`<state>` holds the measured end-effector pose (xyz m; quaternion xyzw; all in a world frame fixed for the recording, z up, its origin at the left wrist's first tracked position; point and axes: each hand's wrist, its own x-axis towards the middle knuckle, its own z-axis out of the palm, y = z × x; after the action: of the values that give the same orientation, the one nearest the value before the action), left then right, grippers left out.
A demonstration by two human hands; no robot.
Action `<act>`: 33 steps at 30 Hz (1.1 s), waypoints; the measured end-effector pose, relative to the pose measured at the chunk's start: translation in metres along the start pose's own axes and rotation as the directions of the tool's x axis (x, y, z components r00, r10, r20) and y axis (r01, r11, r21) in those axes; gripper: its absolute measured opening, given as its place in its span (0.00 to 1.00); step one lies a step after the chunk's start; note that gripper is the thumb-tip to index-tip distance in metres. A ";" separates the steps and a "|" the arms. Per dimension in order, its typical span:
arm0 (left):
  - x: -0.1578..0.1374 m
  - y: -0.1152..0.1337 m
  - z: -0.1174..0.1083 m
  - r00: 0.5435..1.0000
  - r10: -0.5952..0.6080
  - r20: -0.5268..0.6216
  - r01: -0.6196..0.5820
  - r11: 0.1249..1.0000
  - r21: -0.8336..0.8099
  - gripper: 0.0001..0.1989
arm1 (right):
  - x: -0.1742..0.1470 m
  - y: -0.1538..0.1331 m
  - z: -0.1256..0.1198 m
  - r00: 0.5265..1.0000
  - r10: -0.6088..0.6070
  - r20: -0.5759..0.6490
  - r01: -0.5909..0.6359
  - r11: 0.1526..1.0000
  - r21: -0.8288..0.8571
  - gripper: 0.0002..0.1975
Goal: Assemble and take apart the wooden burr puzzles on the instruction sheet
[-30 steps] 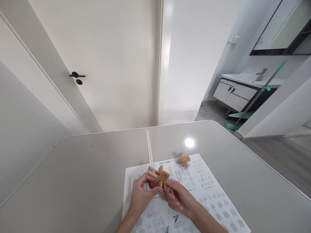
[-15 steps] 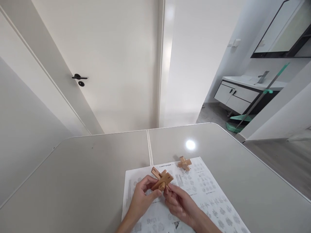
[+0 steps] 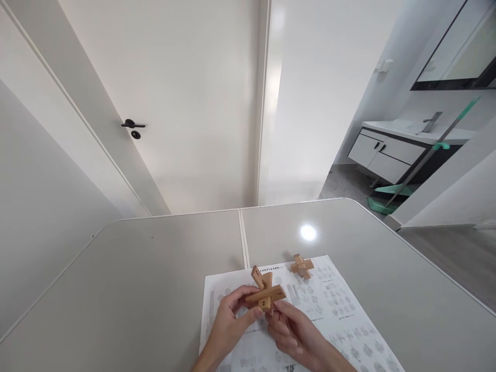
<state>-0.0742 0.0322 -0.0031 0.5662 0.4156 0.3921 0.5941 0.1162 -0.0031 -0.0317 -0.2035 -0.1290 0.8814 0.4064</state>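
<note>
Between both hands, above the printed sheet, is a wooden interlocking puzzle [image 3: 265, 292] made of several crossed bars, some with dark marks on their ends. My left hand [image 3: 232, 316] grips it from the left, thumb in front and fingers behind. My right hand [image 3: 290, 330] pinches its lower right side, with the other fingers curled. Parts of the bars are hidden by the fingers. A second wooden puzzle [image 3: 301, 266], crossed in the same way, rests on the upper right part of the printed sheet [image 3: 341, 310].
The grey table [image 3: 116, 289] has a pale seam [image 3: 244, 237] running away from me. Beyond it stands a white door [image 3: 194, 103] with a black handle [image 3: 133, 124]. At the far right are a sink cabinet [image 3: 387, 150] and a green dustpan [image 3: 382, 205].
The puzzle in my hands has turned, so its marked bars face differently and one bar points more upright. My view has shifted slightly, moving the whole scene a little rightward.
</note>
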 end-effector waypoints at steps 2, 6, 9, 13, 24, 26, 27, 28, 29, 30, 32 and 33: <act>0.001 -0.001 -0.001 1.000 -0.004 -0.018 0.004 1.000 -0.023 0.20 | 0.003 -0.004 0.000 1.000 0.024 0.007 -0.024 1.000 0.002 0.19; 0.002 0.001 -0.004 0.999 -0.004 -0.033 0.002 0.997 -0.075 0.21 | 0.010 -0.011 0.004 0.997 0.062 0.039 -0.062 0.998 0.008 0.18; 0.004 0.004 -0.004 0.998 0.001 -0.061 -0.007 0.995 -0.098 0.20 | 0.015 -0.011 0.007 0.995 0.064 0.075 -0.066 0.997 0.025 0.17; 0.006 0.007 -0.002 0.994 -0.032 -0.103 0.019 0.992 -0.122 0.20 | 0.018 -0.005 0.004 0.996 0.046 0.072 -0.050 0.997 0.054 0.15; 0.005 0.005 -0.008 0.992 -0.017 -0.125 0.012 0.999 -0.048 0.21 | 0.019 -0.011 -0.002 0.993 -0.103 -0.054 0.106 0.993 0.052 0.16; 0.007 0.008 -0.014 0.978 0.021 -0.206 -0.014 0.999 0.039 0.21 | 0.018 -0.011 -0.001 0.991 -0.125 -0.043 0.126 0.992 0.018 0.17; 0.008 0.009 -0.017 0.965 0.041 -0.257 -0.017 0.995 0.098 0.21 | 0.018 -0.011 0.001 0.991 -0.134 -0.033 0.134 0.991 0.007 0.17; 0.009 0.009 -0.021 0.951 0.060 -0.303 -0.009 0.986 0.167 0.20 | 0.017 -0.011 0.002 0.990 -0.141 -0.021 0.141 0.990 -0.002 0.18; 0.010 0.009 -0.025 0.939 0.078 -0.335 0.006 0.970 0.243 0.20 | 0.017 -0.011 0.003 0.989 -0.146 -0.012 0.146 0.989 -0.008 0.18; 0.010 0.008 -0.030 0.931 0.094 -0.353 0.026 0.947 0.322 0.20 | 0.017 -0.011 0.004 0.989 -0.146 -0.005 0.146 0.989 -0.013 0.17; 0.011 0.006 -0.038 0.924 0.130 -0.359 0.060 0.879 0.473 0.20 | 0.016 -0.011 0.006 0.990 -0.144 0.004 0.145 0.989 -0.024 0.18; 0.011 0.005 -0.042 0.922 0.156 -0.355 0.066 0.840 0.539 0.20 | 0.016 -0.011 0.006 0.990 -0.141 0.007 0.141 0.990 -0.031 0.18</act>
<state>-0.1093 0.0573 0.0011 0.6320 0.6038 0.3763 0.3072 0.1112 0.0156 -0.0264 -0.1979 -0.1579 0.8489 0.4641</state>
